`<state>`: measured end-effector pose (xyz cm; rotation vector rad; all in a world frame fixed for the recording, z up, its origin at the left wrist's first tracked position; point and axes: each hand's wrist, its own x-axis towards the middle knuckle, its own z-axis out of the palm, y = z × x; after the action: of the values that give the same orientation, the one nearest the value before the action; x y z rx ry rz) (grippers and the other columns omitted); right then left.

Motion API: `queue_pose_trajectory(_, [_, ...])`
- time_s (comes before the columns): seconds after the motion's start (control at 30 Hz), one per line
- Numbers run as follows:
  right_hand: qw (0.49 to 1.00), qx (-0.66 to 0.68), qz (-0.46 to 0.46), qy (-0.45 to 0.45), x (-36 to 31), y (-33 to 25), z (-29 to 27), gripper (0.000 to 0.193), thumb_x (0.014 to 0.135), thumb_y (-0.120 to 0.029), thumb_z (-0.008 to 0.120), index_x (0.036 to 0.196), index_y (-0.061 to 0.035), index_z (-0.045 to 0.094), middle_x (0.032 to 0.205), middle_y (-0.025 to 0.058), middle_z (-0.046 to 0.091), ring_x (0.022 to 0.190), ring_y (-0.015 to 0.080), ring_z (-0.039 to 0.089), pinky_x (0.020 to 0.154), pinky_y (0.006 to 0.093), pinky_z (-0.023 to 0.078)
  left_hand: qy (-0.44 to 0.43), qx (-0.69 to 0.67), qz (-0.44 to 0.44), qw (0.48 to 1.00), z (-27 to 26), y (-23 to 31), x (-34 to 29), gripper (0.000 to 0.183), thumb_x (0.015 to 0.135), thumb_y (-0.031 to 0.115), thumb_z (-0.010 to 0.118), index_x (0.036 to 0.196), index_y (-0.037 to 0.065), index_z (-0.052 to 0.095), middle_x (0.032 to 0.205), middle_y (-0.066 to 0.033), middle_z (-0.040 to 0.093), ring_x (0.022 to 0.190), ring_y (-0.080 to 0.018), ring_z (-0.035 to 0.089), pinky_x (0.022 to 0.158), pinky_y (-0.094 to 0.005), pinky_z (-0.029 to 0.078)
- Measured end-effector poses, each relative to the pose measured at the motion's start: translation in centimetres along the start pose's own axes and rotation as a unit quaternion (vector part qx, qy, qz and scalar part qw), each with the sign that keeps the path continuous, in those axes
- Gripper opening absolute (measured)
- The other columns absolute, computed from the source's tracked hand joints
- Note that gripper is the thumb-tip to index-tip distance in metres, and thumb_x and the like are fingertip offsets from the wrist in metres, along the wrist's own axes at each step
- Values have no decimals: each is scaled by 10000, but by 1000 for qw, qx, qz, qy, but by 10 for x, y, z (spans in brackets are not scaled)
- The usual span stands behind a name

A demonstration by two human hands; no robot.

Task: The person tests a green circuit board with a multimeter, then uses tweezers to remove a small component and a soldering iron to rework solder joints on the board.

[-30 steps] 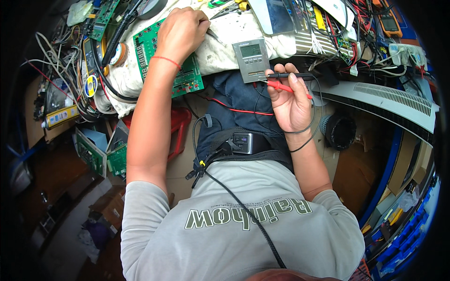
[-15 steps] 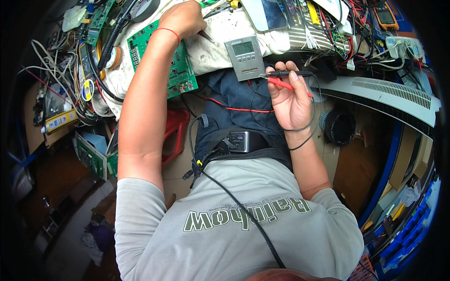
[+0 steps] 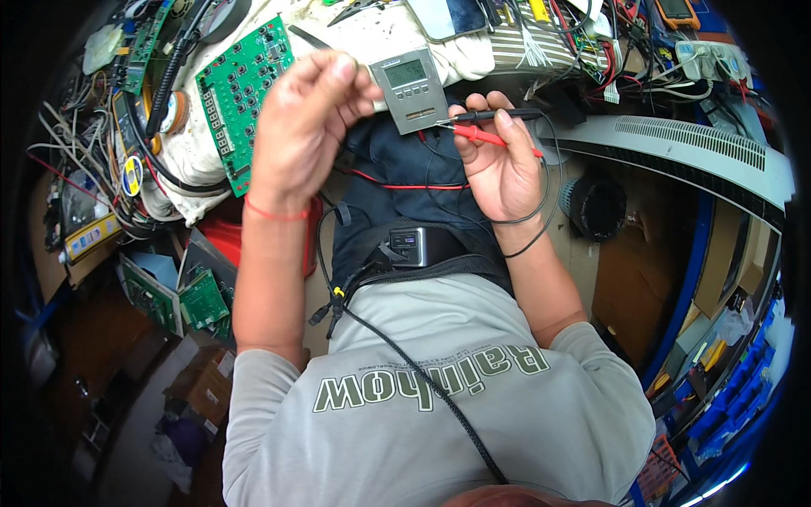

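Note:
My left hand is raised in front of the green circuit board, thumb and fingers curled together. Whatever may be between those fingertips is too small to make out. Beyond it a slim dark pointed tool lies on the white cloth. My right hand is closed on two test probes, a black probe above a red probe. Their tips are close to the lower edge of a flat grey device with a small display and buttons, propped at the cloth's edge above my lap. The left hand covers part of the board.
Pliers and a phone-like slab lie at the back. Cables and boards crowd the left, with an orange-edged meter. A long white vented panel and a dark bin are at right.
My left hand has come back toward me from the far cloth, uncovering the slim dark tool. The right hand keeps its hold on both probes. The whole view has shifted slightly.

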<state>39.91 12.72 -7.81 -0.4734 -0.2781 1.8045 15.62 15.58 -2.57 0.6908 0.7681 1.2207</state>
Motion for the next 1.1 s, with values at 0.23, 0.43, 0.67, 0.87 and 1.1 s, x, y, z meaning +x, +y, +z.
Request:
queue_pose_trajectory(0.23, [999,-29,14,-35,-1,5,6,295,1080,-139,458,1333,-19,553,1297,160,635,1232,350,624,927,404,625,31,-182,-97,978,12,-44,-50,129,1045,162,607,1072,37,626,1042,-70,675,974,-178,698,860,-310,581])
queue_pose_trajectory(0.43, [997,-66,6,-43,-2,8,15,307,1080,-145,460,1350,-20,534,1304,168,627,1231,352,626,942,417,617,16,-251,-88,964,17,-61,-50,126,1056,153,583,1101,37,605,1057,-62,660,1006,-170,674,910,-320,565])
queue_pose_trajectory(0.67, [995,-94,-16,-31,-3,10,27,289,1061,-119,484,1315,12,520,1259,217,638,1167,349,667,949,440,603,7,-278,-76,958,20,-61,-47,147,1063,146,565,1141,29,611,1088,-73,663,1051,-182,663,939,-326,559])
queue_pose_trajectory(0.87, [993,-107,-18,-50,-2,14,27,291,1059,-104,481,1320,22,512,1267,233,632,1164,359,665,982,476,590,11,-279,-88,956,18,-64,-48,135,1061,136,568,1103,22,628,1092,-78,680,1033,-172,672,921,-309,573])
queue_pose_trajectory(1.1, [991,-118,-18,-52,-2,13,24,290,1058,-99,477,1321,20,513,1268,236,632,1178,368,657,987,480,587,46,-276,-81,957,17,-65,-49,107,1029,95,615,1105,20,620,1033,-91,706,970,-175,714,857,-295,608])
